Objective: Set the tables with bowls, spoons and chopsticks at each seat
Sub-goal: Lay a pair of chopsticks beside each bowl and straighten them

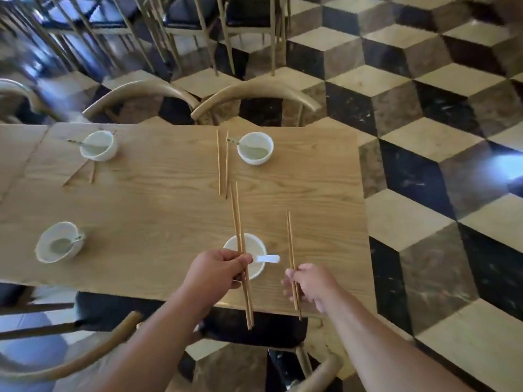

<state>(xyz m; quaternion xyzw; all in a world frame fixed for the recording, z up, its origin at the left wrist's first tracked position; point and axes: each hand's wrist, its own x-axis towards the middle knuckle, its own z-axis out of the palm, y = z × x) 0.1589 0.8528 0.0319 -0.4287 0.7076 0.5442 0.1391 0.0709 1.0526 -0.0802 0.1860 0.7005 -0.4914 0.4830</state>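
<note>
On the wooden table (158, 199) stand several white bowls, each with a spoon. The near bowl (256, 246) holds a white spoon (267, 259). My left hand (216, 268) is shut on a pair of chopsticks (237, 216) held over that bowl. To the right of the bowl, my right hand (310, 282) grips a second pair of chopsticks (290, 239) at the table's near edge. The far right bowl (255, 148) has chopsticks (222, 162) lying to its left. The far left bowl (98, 145) has chopsticks (85, 174) beside it. No chopsticks lie by the near left bowl (59, 242).
Curved wooden chair backs (254, 100) stand along the far side, and one chair back (70, 360) is at the near left. A dark seat (254, 332) sits below my hands. A cube-patterned tiled floor (424, 137) spreads to the right, with more chairs at the back.
</note>
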